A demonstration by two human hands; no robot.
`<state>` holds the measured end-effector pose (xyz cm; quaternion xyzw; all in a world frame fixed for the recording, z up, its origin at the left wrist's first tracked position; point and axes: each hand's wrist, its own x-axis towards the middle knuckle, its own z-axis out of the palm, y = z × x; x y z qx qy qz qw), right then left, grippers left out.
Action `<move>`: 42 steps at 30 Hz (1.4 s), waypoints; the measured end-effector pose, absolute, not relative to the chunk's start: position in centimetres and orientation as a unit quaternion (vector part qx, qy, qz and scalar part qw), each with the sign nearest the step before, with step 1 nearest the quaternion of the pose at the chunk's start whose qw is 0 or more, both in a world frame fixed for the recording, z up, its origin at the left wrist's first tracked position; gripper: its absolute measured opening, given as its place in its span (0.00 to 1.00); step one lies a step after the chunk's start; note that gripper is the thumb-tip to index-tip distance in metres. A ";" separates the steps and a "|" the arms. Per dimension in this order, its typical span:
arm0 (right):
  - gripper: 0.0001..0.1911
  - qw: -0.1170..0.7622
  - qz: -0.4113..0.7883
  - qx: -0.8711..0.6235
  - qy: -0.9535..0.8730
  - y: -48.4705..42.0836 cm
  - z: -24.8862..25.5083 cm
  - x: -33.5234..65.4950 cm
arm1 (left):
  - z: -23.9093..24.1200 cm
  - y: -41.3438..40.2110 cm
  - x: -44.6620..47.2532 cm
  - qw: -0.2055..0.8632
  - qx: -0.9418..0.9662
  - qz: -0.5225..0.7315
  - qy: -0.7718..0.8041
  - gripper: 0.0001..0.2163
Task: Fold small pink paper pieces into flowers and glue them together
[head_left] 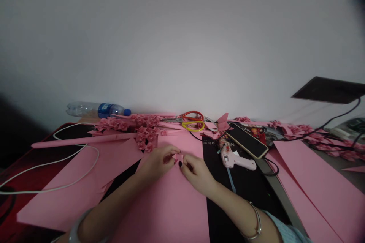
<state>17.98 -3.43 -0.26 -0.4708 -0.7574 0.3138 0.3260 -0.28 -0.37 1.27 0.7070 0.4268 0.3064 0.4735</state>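
A small folded piece of pink paper (178,157) is pinched between my two hands, above a large pink sheet (173,201). My left hand (159,161) grips its left side with thumb and fingertips. My right hand (196,171) holds the right side, thumb in front and fingers curled. Just beyond lie clusters of pink paper flowers (146,133) and scissors (193,120) with red and yellow handles. A pink glue gun (236,160) rests to the right of my right hand on a black mat (245,186).
A phone (248,140) lies beyond the glue gun. More pink sheets (319,182) are at the right, others (74,182) at the left under a white cable (95,161). A rolled pink paper tube (85,140) and a plastic bottle (97,110) lie back left, near the wall.
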 end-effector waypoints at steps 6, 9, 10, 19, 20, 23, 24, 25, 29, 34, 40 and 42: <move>0.14 0.325 0.307 -0.472 -0.760 -3.5 -0.2 18.0 | 1.0 -0.6 -0.4 0.420 0.713 0.295 0.477 0.04; 0.14 0.326 0.309 -0.475 -0.757 -3.5 -0.2 18.0 | 0.9 -0.5 -0.4 0.419 0.717 0.294 0.473 0.04; 0.14 0.327 0.310 -0.476 -0.756 -3.5 -0.1 18.0 | 0.9 -0.5 -0.4 0.422 0.717 0.296 0.469 0.03; 0.13 0.350 0.328 -0.479 -0.735 -3.4 -0.1 17.9 | 1.5 -0.4 -0.9 0.532 0.675 0.328 0.392 0.08; 0.13 0.351 0.329 -0.478 -0.735 -3.4 -0.1 17.9 | 1.3 -0.3 -0.9 0.556 0.655 0.330 0.391 0.10; 0.13 0.348 0.329 -0.472 -0.740 -3.4 -0.1 17.9 | 0.7 -0.2 -0.9 0.597 0.607 0.318 0.417 0.15; 0.13 0.346 0.332 -0.471 -0.741 -3.4 -0.1 17.9 | 0.5 -0.1 -0.8 0.601 0.599 0.316 0.424 0.15; 0.13 0.345 0.334 -0.470 -0.741 -3.4 -0.1 17.9 | 0.3 -0.1 -0.7 0.605 0.594 0.318 0.425 0.15; 0.12 0.345 0.343 -0.472 -0.735 -3.5 0.0 18.0 | -0.1 0.1 -0.6 0.651 0.552 0.326 0.407 0.13; 0.12 0.367 0.358 -0.470 -0.719 -3.5 0.0 18.0 | 0.2 0.2 -0.7 0.695 0.508 0.279 0.426 0.22; 0.13 0.383 0.384 -0.480 -0.690 -3.5 -0.3 18.1 | 0.6 0.1 -0.7 0.727 0.495 0.208 0.429 0.25; 0.13 0.384 0.391 -0.479 -0.686 -3.5 -0.3 18.0 | 0.5 0.1 -0.7 0.722 0.509 0.205 0.421 0.24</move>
